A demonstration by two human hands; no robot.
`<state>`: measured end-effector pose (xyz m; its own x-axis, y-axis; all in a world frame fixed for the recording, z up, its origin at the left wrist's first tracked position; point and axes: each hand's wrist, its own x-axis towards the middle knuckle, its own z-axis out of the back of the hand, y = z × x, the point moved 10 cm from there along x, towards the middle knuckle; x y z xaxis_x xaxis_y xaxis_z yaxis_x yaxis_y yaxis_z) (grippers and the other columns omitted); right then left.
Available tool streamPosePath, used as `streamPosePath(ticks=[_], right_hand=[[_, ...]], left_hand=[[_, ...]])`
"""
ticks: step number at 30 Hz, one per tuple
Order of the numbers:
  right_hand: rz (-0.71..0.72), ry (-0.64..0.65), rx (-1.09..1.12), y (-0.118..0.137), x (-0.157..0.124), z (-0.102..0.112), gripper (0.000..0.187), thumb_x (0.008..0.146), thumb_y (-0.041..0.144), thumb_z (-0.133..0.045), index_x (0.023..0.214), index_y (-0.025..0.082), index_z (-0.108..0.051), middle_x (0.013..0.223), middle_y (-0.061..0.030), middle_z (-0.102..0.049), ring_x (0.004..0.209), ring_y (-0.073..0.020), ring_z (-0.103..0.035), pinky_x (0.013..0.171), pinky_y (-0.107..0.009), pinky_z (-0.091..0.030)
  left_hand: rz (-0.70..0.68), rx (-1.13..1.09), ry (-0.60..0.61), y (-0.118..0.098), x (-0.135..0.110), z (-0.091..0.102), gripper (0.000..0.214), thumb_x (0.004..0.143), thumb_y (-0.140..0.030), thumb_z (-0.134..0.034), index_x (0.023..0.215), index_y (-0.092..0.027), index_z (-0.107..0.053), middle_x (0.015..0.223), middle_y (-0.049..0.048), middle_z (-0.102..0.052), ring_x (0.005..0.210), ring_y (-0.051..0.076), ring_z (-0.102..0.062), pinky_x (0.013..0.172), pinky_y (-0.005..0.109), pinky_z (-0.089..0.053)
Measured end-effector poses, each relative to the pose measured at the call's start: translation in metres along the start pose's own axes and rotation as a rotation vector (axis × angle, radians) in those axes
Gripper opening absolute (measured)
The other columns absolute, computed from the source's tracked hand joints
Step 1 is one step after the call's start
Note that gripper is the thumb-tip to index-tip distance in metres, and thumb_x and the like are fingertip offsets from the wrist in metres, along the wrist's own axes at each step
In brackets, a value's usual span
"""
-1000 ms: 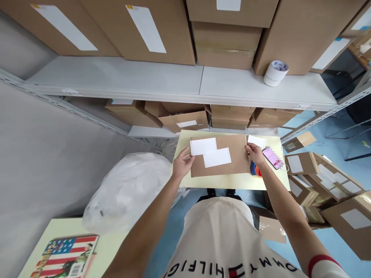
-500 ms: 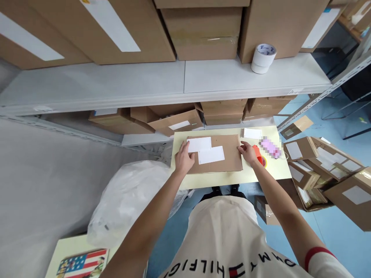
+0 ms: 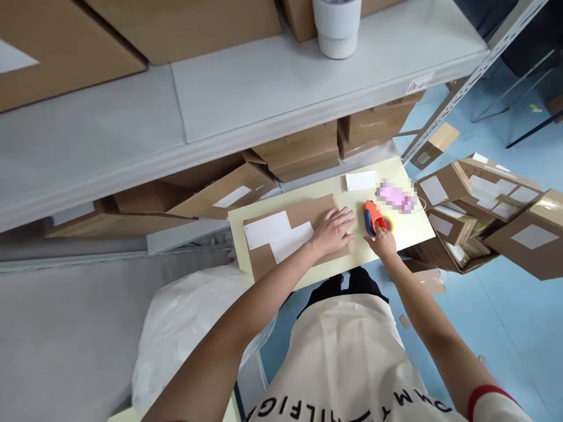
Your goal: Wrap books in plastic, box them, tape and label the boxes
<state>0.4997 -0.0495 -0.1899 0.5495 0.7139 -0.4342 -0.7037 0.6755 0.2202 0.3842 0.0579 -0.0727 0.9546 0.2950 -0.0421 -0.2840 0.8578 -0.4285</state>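
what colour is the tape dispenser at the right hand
Mostly orange and blue; the tape dispenser shows best in the head view.

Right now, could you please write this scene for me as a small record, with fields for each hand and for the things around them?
Left hand: fingers spread, resting on the cardboard parcel
Right hand: fingers on the tape dispenser; firmness of grip unclear
Parcel position: lying on the pale table
Parcel surface: two white labels
Beyond dispenser: white paper stack, pink pixelated item
Right side, floor: cardboard boxes
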Motion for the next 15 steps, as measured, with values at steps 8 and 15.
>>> streamPosePath(ticks=[8, 15], right_hand=[[-0.021, 0.157, 0.128, -0.01, 0.021, -0.018, 0.03, 0.094, 0.027, -0.048, 0.116, 0.009, -0.055, 0.096, -0.0186, -0.07, 0.085, -0.028, -0.069, 0.07, -0.034, -0.047], [0.225, 0.148, 0.937, -0.046, -0.004, 0.003, 0.017, 0.076, 0.038, -0.048, 0.08, 0.022, -0.053, 0.065, 0.0013, -0.053, 0.059, -0.0166, -0.049, 0.057, -0.029, -0.042]], left_hand=[[0.081, 0.104, 0.128, 0.014, 0.004, -0.017, 0.022, 0.09, -0.018, -0.05, 0.089, -0.018, -0.072, 0.09, 0.0089, -0.076, 0.097, 0.026, -0.067, 0.109, 0.051, -0.037], [0.37, -0.246, 0.079, 0.04, 0.03, 0.006, 0.034, 0.091, -0.033, -0.055, 0.119, -0.016, -0.065, 0.116, 0.0134, -0.072, 0.107, 0.026, -0.067, 0.101, 0.046, -0.048]])
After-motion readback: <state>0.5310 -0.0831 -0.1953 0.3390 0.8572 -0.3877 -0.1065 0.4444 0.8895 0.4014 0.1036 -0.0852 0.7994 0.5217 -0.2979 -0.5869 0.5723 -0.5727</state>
